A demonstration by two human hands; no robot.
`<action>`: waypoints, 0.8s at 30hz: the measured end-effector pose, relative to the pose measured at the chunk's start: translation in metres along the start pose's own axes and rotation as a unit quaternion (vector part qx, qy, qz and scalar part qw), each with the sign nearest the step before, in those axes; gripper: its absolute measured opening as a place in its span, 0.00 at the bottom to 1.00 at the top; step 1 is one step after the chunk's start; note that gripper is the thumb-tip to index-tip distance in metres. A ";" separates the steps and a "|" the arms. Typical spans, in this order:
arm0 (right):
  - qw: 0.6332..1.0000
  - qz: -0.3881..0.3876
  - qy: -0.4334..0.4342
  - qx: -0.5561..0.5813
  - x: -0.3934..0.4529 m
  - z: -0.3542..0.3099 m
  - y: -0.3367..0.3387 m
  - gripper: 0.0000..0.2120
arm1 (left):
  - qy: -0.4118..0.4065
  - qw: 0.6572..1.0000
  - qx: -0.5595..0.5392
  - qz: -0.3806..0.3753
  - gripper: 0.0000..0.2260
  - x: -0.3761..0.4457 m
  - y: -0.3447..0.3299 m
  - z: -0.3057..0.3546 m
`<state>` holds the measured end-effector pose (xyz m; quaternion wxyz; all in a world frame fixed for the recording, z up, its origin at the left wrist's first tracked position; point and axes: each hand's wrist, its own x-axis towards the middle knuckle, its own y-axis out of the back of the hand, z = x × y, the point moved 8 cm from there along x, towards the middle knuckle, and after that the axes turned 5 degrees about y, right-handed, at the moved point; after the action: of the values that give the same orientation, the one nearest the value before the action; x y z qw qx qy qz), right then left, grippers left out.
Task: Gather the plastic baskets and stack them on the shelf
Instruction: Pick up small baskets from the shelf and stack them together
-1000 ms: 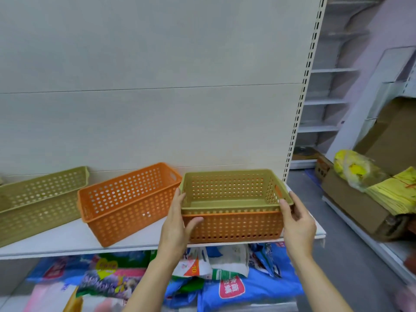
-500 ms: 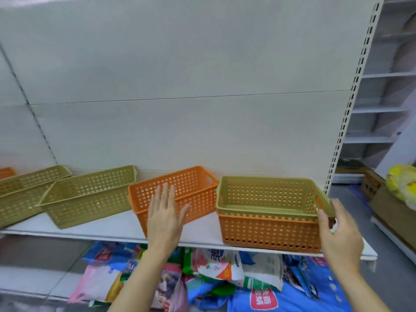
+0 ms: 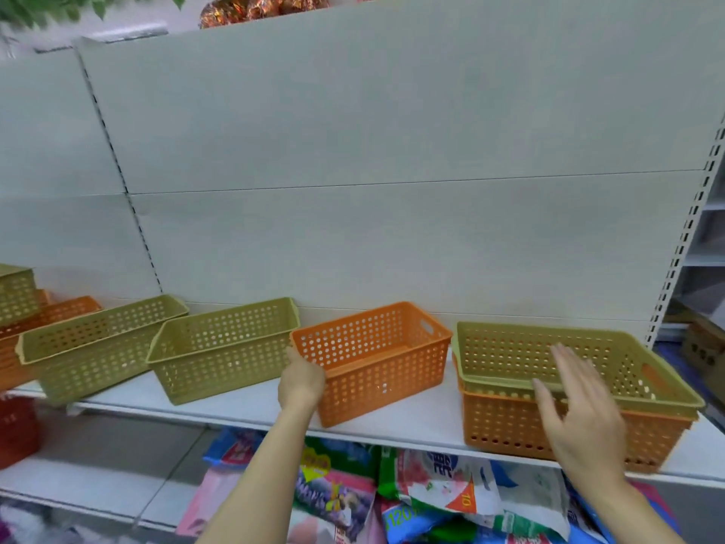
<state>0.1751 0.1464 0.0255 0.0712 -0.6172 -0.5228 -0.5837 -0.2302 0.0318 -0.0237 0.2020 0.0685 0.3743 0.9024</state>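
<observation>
On the white shelf (image 3: 412,422), at the right, an olive green basket (image 3: 510,355) sits nested in an orange basket (image 3: 506,426). My right hand (image 3: 580,414) hovers open in front of that stack, fingers spread, holding nothing. Left of the stack stands a single orange basket (image 3: 384,359), and my left hand (image 3: 300,380) grips its near left corner. Further left stand two olive green baskets (image 3: 223,347) (image 3: 98,343), tilted at an angle. At the far left edge are more orange baskets (image 3: 55,314) and a green basket (image 3: 15,292), partly cut off.
Bags of goods (image 3: 431,488) in blue, green and pink lie piled under the shelf. A red basket (image 3: 15,429) sits low at the left edge. A slotted upright (image 3: 682,245) ends the shelf at the right, with other shelving beyond.
My left hand has reached forward and taken hold of the single orange basket's corner. My right hand has let go of the stacked pair and moved left. The view has swung left.
</observation>
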 end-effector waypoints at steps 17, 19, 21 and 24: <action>0.955 0.015 -0.171 0.242 0.021 -0.145 -0.084 0.29 | -0.158 0.955 -0.244 0.055 0.22 0.003 0.105 -0.037; 0.935 0.025 -0.187 0.301 0.026 -0.156 -0.086 0.26 | -0.162 0.951 -0.259 0.045 0.21 0.009 0.117 -0.040; 0.922 0.048 -0.203 0.326 0.032 -0.159 -0.086 0.25 | -0.175 0.946 -0.271 0.033 0.22 0.008 0.125 -0.040; 0.908 0.053 -0.225 0.349 0.037 -0.154 -0.091 0.22 | -0.203 0.934 -0.292 0.034 0.23 0.001 0.136 -0.040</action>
<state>0.0004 0.0996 0.0546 0.1936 -0.6946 -0.6619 -0.2048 -0.2843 -0.0807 0.0439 0.2542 0.2006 0.0425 0.9452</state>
